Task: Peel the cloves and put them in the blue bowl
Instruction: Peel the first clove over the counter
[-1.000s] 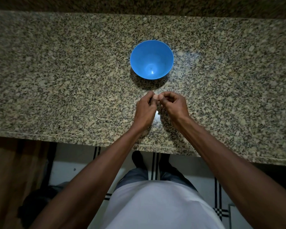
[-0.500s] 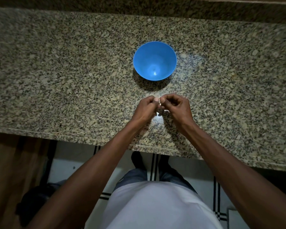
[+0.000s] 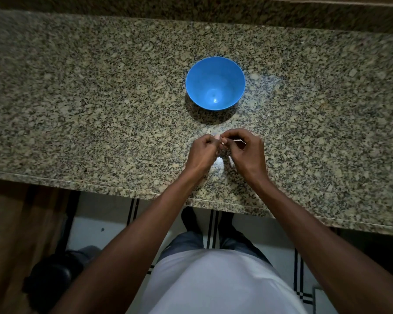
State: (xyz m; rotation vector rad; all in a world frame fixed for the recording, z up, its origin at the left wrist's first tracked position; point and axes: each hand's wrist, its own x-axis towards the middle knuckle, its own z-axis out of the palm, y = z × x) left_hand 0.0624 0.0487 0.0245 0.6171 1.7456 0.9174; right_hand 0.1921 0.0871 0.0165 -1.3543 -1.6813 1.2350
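Clove [image 3: 217,137] pinched btwn both hands, just above counter [image 3: 77,98], at 6 o'clock from bowl [image 3: 215,83], near but not touching it. Mostly hidden by fingers; only a pale bit showing. Long axis & which way it points: can't tell.

L hand [image 3: 203,152] curled tight round clove from 9 o'clock side. R hand [image 3: 247,150] pinching at it from 3 o'clock side, fingertips [image 3: 224,141] together on it. Thin pale strip of skin [image 3: 239,140] sticking out toward 3 o'clock past R fingers, lying about flat, 9-to-3.

Bowl upright, open side up, blue, nothing seen inside but a bright spot of light.

Vs 0.5 s ago: hands still joined in same spot at 6 o'clock of bowl. New: that strip now pulled out to 3 o'clock; wasn't seen before. Bowl not moved.
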